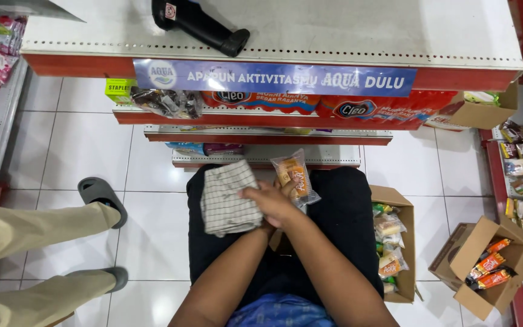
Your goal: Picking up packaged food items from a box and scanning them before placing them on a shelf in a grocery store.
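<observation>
Seen from above between shop shelves: right hand (272, 203) closed over a folded checked cloth (228, 197), left hand (290, 189) mostly hidden beneath it, pinching a clear snack packet (295, 175) at twelve o'clock. Open cardboard box (402, 209) of packets at three o'clock; a bystander's grey sandal (99, 197) at nine.

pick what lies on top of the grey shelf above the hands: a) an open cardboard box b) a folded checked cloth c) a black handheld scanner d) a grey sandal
c: the black handheld scanner lies on its side on the top shelf, while the checked cloth is down at the hands.
</observation>
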